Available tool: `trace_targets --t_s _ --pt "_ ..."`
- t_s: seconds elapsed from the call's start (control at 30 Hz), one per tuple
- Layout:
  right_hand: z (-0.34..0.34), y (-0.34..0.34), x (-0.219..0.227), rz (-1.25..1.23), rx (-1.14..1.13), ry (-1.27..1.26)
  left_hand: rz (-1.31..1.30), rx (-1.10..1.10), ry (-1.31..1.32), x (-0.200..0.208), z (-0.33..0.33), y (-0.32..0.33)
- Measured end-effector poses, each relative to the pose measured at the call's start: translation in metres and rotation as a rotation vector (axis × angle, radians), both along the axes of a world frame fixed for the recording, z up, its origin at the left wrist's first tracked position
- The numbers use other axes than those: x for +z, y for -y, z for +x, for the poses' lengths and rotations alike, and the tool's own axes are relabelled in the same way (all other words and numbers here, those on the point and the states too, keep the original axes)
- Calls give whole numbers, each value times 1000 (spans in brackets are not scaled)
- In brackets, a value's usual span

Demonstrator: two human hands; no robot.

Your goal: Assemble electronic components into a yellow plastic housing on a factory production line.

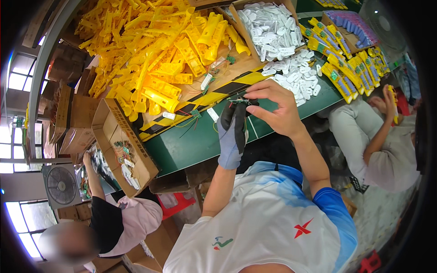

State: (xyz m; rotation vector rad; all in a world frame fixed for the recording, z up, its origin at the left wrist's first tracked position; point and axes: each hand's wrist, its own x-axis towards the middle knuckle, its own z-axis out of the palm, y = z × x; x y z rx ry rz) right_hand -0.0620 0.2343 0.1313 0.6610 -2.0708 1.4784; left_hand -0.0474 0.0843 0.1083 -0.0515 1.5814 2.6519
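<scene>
My left hand (232, 132), in a grey glove with dark fingers, is closed on a small green circuit board (238, 100) above the table's near edge. My bare right hand (281, 108) reaches in from the right, its thumb and forefinger closing about the board's right end. The fine parts between the fingertips are too small to make out. On the green table (182, 152) to the left lie another circuit board with thin wires (195, 113) and a white piece (212, 114).
Yellow plastic shells (150, 54) pile up beyond a black-and-yellow striped edge (214, 96). White oval pieces fill and surround a carton (298, 27). Assembled yellow units (341, 75) lie at right. A carton of wired boards (132, 154) stands left. Co-workers sit on both sides.
</scene>
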Motion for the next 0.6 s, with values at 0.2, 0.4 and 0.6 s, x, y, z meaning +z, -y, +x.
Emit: trace_targets --t_s 0.2,0.4,0.6 --pt "7 -3 -5 -42 3 105 -537 -1 -177 -12 0 12" --pt "9 -5 -6 -151 108 379 -612 4 -213 5 6 20" --pt "7 -8 -15 -268 190 513 -366 -73 -27 3 0 37"
